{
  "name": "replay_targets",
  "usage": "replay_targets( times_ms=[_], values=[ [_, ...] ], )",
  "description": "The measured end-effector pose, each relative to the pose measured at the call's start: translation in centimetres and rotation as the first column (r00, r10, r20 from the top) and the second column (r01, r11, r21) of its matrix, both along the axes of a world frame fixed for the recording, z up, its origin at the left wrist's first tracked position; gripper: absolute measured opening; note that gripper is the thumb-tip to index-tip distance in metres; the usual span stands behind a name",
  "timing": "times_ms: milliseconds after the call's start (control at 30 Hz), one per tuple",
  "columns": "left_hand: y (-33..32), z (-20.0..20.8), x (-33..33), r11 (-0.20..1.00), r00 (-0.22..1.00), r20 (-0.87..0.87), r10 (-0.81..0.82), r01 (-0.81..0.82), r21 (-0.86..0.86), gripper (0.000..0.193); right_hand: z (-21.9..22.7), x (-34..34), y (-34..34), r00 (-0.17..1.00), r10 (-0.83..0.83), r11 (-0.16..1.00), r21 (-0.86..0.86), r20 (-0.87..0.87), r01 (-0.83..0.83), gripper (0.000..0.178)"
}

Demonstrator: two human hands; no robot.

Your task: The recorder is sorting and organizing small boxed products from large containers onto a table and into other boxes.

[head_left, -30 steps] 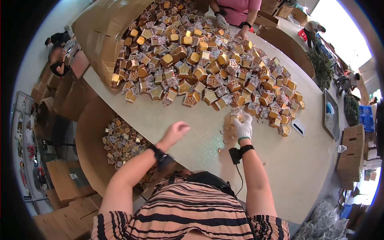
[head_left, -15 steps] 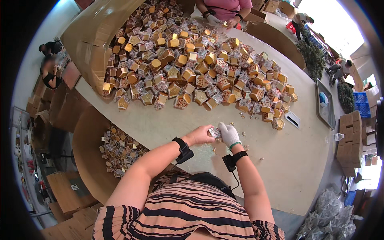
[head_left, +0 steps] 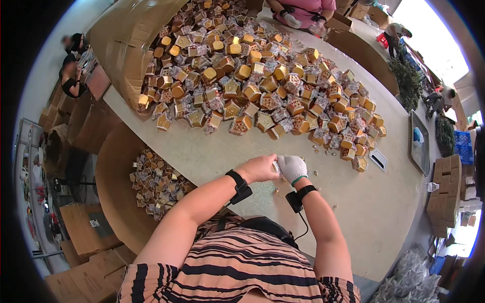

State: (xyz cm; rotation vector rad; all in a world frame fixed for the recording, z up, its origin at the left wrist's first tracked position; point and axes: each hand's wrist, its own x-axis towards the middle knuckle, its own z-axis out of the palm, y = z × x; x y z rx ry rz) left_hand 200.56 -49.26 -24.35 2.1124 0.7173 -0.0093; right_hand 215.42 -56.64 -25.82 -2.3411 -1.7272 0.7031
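My left hand [head_left: 260, 168] is bare and my right hand [head_left: 292, 168] wears a white glove. Both meet over the pale table [head_left: 384, 212] just in front of my chest and close on one small wrapped box [head_left: 276, 167] held between them; most of it is hidden by the fingers. A large heap of small gold and patterned boxes [head_left: 252, 86] covers the far half of the table. A black band sits on each wrist.
A round cardboard bin [head_left: 156, 184] to my left holds several wrapped boxes. A big cardboard carton [head_left: 131, 35] stands at the table's far left. Another person in a pink top [head_left: 303, 10] works at the far end. More cartons [head_left: 86, 232] lie on the floor.
My left hand came in from the left to join the gloved right hand, and both drew back from the heap toward my chest with the small box between them.
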Motion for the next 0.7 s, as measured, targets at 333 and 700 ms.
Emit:
replay_targets(
  times_ms=[333, 700],
  values=[
    [1.0, 0.6, -0.8, 0.973, 0.973, -0.093, 0.213, -0.202, 0.115, 0.048, -0.7, 2.6, 3.4, 0.913, 0.025, 0.998, 0.042, 0.406, -0.046, 0.023],
    [4.9, 1.1, -25.5, 0.287, 0.285, -0.03, 0.958, -0.95, 0.123, 0.06, -2.1, 4.2, 8.6, 0.878, 0.099, 0.933, 0.261, 0.469, -0.245, 0.032]
  ],
)
